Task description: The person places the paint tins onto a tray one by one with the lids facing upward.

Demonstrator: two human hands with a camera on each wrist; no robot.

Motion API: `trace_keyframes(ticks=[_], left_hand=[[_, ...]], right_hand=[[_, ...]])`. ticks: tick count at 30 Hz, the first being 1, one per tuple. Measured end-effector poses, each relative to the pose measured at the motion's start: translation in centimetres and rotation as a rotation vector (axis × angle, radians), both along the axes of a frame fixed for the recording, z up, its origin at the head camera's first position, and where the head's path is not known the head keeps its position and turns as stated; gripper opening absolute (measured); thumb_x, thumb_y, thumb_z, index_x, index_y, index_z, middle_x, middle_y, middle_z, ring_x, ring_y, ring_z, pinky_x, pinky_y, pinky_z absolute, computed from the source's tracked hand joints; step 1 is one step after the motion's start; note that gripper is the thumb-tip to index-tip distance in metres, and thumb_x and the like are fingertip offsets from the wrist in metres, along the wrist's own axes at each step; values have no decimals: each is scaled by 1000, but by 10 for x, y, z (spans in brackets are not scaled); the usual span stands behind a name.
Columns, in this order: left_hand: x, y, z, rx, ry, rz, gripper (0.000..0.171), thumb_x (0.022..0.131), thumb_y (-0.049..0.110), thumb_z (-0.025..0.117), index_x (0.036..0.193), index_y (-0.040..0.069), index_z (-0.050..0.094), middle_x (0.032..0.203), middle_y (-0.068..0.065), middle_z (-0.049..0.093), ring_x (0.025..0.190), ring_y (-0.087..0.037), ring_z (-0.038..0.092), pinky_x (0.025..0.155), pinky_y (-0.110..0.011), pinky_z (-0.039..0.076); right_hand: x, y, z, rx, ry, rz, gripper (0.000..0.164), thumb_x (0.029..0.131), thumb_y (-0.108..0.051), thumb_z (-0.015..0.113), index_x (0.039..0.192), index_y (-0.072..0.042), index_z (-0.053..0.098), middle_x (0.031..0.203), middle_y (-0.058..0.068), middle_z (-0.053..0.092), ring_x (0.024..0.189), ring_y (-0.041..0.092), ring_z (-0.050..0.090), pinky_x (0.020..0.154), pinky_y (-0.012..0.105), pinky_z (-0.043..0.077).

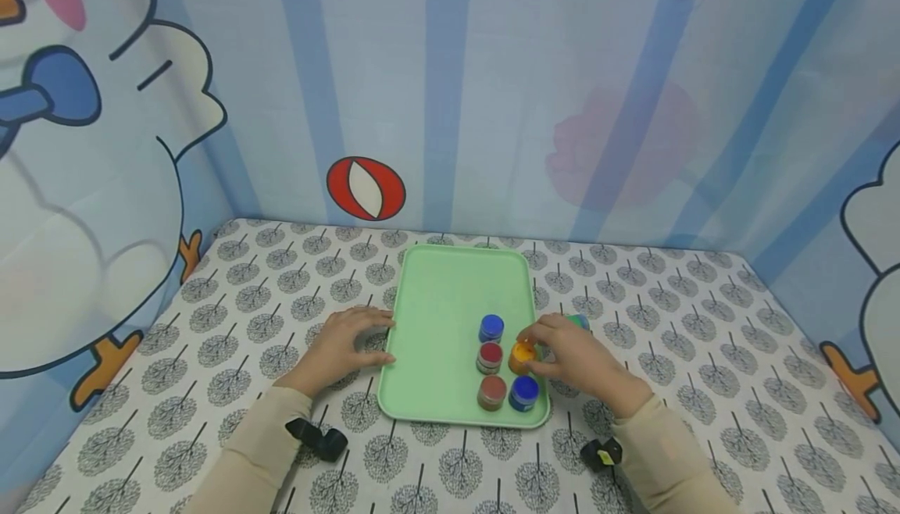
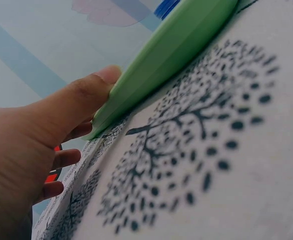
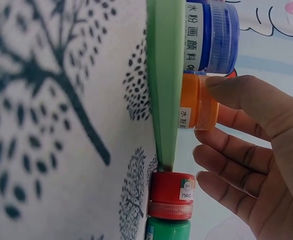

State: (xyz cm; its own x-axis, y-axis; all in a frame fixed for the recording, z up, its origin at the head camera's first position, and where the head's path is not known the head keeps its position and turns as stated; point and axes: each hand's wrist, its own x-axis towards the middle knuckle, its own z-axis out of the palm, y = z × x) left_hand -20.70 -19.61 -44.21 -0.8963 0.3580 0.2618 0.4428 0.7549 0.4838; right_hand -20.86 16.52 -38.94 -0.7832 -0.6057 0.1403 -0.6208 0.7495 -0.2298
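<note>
My right hand (image 1: 573, 358) pinches the lid of an orange paint jar (image 3: 189, 100) between thumb and fingers; the jar stands upright at the right side of the green tray (image 1: 457, 287). Around it in the tray are a dark red jar (image 1: 489, 358), a brownish-red jar (image 1: 492, 393), a blue jar (image 1: 523, 394) in front and another blue jar (image 1: 491, 328) behind. My left hand (image 1: 346, 346) rests at the tray's left edge, fingers extended, its thumb touching the rim in the left wrist view.
Outside the tray on the right, a red jar (image 3: 171, 192) and a green jar (image 3: 169, 229) are close together on the tree-print cloth (image 1: 450, 467). A striped, cartoon-printed curtain (image 1: 492, 108) hangs behind the table.
</note>
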Motion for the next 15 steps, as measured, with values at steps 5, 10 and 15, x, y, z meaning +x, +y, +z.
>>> trace_keyframes(ticks=[5,10,15], left_hand=[[0,-1,-1,2,-3,1,55,74,40,79,123,18,65,136,-3,59,130,-31,49,110,-59,32],[0,-1,-2,3,-2,2,55,74,40,79,122,18,65,136,-3,59,130,-30,49,110,-58,32],[0,0,-1,1,3,-3,55,74,39,79,122,17,66,136,-4,60,130,-31,50,110,-58,33]], right_hand=[[0,1,-1,-15,0,-1,30,79,-24,78,105,-11,70,99,0,65,90,13,59,80,32,54],[-1,2,-2,-22,-25,-14,30,80,-26,77,106,-12,70,101,0,65,91,13,60,81,32,55],[-2,6,0,-31,-34,-22,30,81,-25,76,107,-11,69,103,2,66,92,15,62,82,34,55]])
